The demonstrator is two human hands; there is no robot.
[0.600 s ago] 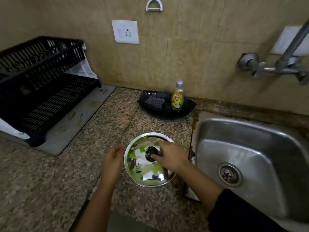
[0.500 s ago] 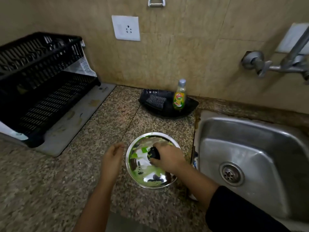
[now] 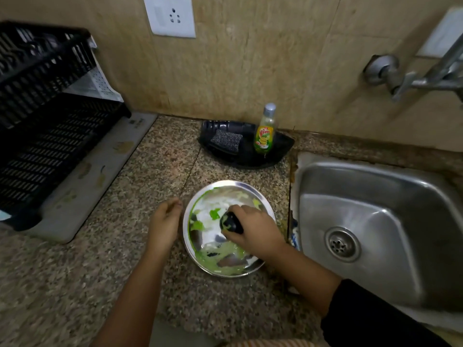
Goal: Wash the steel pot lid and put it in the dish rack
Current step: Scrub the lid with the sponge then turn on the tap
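Speckled granite counter, steel lid flat on it, black tray by the wall, grey mat at left

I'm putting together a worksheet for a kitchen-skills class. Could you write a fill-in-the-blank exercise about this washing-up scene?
1. The right hand grips the steel pot lid by its black ____.
2. The lid lies on the granite counter, smeared with ____ residue.
3. In the black tray, the scrub pad lies to the ____ of the dish soap bottle.
Missing words: knob; green; left.
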